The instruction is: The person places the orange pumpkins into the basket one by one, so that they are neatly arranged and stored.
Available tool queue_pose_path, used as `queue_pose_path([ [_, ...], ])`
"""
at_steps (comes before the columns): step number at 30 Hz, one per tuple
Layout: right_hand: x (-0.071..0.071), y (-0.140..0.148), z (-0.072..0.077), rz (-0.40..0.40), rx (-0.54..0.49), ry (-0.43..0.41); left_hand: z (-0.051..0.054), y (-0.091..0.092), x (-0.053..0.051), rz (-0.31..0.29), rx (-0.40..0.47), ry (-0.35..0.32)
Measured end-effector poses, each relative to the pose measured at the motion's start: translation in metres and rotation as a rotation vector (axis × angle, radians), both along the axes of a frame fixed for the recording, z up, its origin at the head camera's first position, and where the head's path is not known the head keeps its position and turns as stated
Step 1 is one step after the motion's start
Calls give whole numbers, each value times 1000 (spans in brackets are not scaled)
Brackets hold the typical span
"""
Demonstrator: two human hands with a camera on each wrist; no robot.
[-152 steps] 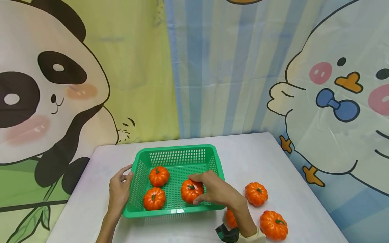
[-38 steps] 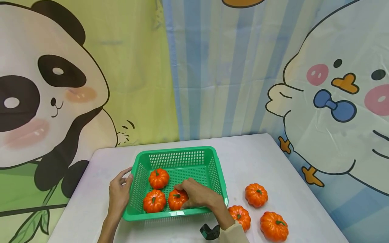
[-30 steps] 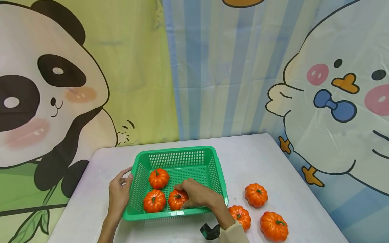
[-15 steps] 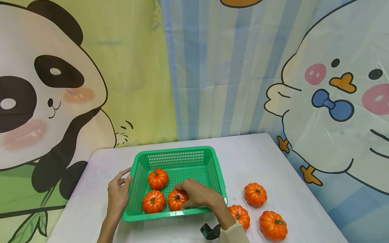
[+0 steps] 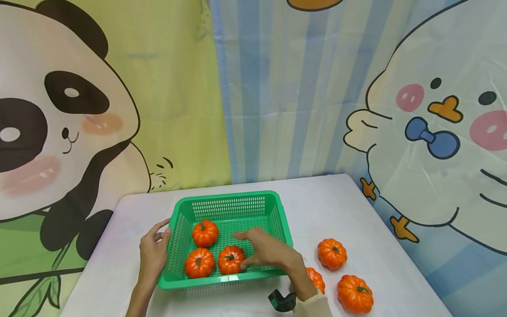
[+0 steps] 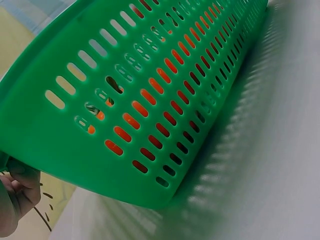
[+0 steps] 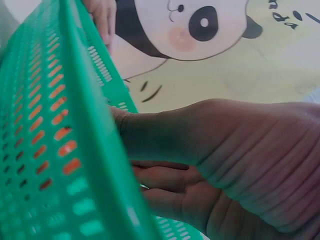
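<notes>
A green mesh basket (image 5: 285,220) holds three orange pumpkins: one at the back left (image 5: 205,233), one at the front left (image 5: 200,263) and one at the front middle (image 5: 231,259). My left hand (image 5: 153,251) grips the basket's left rim; its curled fingers show at the rim in the left wrist view (image 6: 22,192). Over the basket, my right hand (image 5: 269,248) has its thumb and fingers spread, just right of the front middle pumpkin and not gripping it. In the right wrist view the right hand (image 7: 195,145) is partly hidden behind the basket wall (image 7: 95,130).
On the white table (image 5: 309,207), right of the basket, lie three more orange pumpkins: one farther back (image 5: 332,254), one near the front (image 5: 354,295) and one (image 5: 315,279) partly hidden by my right wrist. A printed curtain (image 5: 277,88) hangs behind the table.
The right hand has let go of the front middle pumpkin and moved up and right. Earlier it shifted that pumpkin left and forward in the basket. The left hand stays on the rim.
</notes>
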State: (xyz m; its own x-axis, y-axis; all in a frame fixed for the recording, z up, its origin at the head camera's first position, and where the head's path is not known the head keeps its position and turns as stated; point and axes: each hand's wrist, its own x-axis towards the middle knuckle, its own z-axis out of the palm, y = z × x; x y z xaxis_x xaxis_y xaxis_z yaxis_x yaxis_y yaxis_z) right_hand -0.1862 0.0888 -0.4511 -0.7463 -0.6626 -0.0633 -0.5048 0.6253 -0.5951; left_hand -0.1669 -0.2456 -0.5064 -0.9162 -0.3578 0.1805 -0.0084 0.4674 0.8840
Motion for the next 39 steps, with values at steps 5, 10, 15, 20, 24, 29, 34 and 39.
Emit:
queue_pose_path([
  [5,3,17,9,-26,-45,24,1,1,-1,-3,3,2],
  [10,6,36,15,-72,-86,44,1,1,0,0,6,-1],
  [15,9,59,20,-147,-126,34,1,1,1,5,7,-1],
  [20,12,86,20,-205,-191,58,0,0,0,-1,12,6],
  [24,15,106,19,-243,-194,111,-1,-1,0,-3,12,12],
  [29,17,125,19,-327,-154,119,0,-2,0,1,3,-1],
  [34,20,138,19,-395,-113,112,1,-1,0,1,-5,0],
  [39,23,151,18,-416,-102,131,0,-1,1,-4,-3,5],
])
